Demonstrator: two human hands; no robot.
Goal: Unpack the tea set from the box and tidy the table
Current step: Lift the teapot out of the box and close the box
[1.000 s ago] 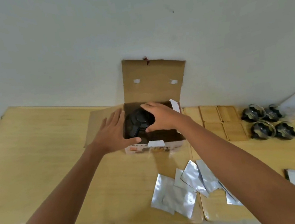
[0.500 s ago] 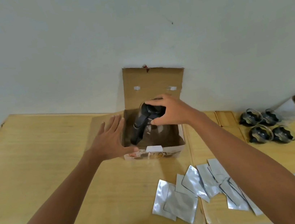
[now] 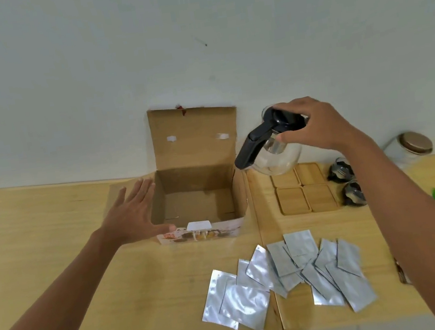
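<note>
Right hand (image 3: 317, 125) grips glass teapot (image 3: 274, 147) by its black lid — held above coasters (image 3: 305, 191). Left hand (image 3: 131, 213) flat, fingers straight — against box (image 3: 201, 195) beside it.

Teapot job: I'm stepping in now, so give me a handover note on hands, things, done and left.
Right hand grips the glass teapot by its lid, held in the air above the wooden coasters.
Left hand rests open against the box.
Done: teapot out; the box looks empty.
Left: set the teapot down, tidy the foil packets, box and cups.
</note>
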